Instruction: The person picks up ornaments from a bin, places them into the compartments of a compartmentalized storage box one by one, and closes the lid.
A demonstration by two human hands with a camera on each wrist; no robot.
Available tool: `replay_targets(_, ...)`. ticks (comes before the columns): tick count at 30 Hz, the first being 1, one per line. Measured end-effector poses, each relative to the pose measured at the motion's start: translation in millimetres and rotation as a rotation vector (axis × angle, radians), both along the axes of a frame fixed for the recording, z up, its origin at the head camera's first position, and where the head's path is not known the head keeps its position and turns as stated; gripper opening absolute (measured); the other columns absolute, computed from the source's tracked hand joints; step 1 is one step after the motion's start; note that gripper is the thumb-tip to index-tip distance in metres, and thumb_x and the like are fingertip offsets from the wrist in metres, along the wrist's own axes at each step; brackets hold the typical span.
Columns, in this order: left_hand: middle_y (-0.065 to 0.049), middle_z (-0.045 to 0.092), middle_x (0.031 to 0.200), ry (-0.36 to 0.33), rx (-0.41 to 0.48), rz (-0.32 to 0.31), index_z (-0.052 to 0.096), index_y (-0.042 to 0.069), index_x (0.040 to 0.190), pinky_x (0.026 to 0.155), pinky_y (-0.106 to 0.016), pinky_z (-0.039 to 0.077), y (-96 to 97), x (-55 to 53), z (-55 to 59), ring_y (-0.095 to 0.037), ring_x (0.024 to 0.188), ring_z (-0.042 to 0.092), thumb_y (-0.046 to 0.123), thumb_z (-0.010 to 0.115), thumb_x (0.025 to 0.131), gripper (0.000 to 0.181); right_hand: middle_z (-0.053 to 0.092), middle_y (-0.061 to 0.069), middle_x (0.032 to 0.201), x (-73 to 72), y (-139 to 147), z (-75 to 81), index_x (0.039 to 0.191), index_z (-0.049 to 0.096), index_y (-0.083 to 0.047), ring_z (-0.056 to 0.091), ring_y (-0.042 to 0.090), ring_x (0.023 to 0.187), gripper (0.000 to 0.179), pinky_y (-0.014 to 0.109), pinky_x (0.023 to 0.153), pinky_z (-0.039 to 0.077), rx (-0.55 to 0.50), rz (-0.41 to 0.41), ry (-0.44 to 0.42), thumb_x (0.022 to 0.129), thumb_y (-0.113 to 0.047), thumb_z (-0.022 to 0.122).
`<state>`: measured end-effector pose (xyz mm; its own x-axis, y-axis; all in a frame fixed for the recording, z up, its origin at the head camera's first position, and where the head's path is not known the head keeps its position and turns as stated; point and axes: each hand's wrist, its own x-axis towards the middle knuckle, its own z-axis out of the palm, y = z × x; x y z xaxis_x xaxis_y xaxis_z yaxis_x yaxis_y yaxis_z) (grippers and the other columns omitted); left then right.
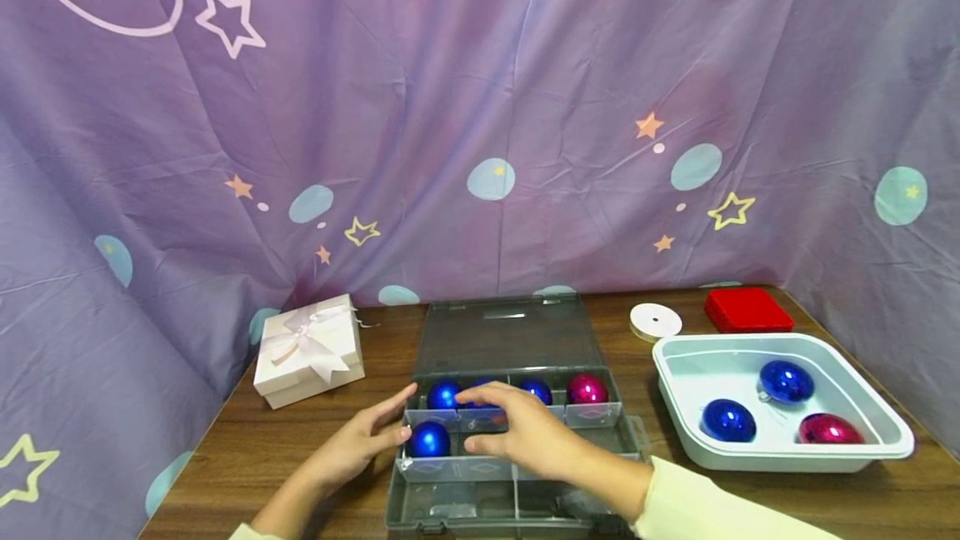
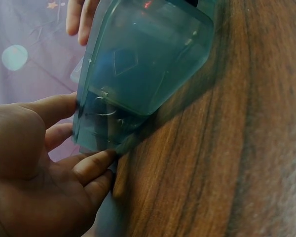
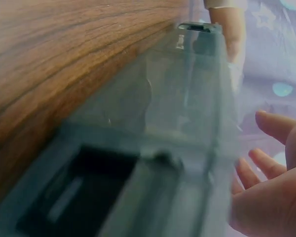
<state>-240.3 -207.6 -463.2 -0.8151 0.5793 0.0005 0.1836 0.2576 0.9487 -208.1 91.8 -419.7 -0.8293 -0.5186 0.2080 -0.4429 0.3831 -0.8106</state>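
Note:
A grey see-through compartment box (image 1: 450, 502) lies on the table with its lid (image 1: 510, 336) folded back. In its rear row sit several baubles, among them a blue bauble (image 1: 445, 395) at the left and a pink bauble (image 1: 587, 390) at the right. Another blue bauble (image 1: 429, 439) fills the middle row's left compartment. My left hand (image 1: 352, 448) rests its fingers against the box's left end, seen close up in the left wrist view. Over the middle of the box hovers my right hand (image 1: 528, 436), fingers loosely bent and holding nothing; it partly hides a rear-row blue bauble.
On the right, a white tub (image 1: 678, 415) contains two blue baubles and a pink one. Behind it are a red box (image 1: 748, 311) and a ribbon spool (image 1: 656, 321). A white gift box (image 1: 309, 350) with a bow stands back left. A patterned purple cloth (image 1: 450, 107) hangs behind.

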Motion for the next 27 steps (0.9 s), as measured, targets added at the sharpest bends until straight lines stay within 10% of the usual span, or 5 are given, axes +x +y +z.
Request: replay_targets(27,-0.027,0.015,0.167,0.014,-0.006,0.002,0.022,0.0,0.162,0.122,-0.066,0.013,0.3,0.7,0.0,-0.055,0.151,0.013,0.013,0.056,0.106,0.068,0.067,-0.006,0.134,22.7,102,15.5,0.135,0.066,-0.025,0.062,0.023,0.124,0.05,0.049,0.101,0.055,0.087,-0.2,0.171,0.09,-0.04,0.079)
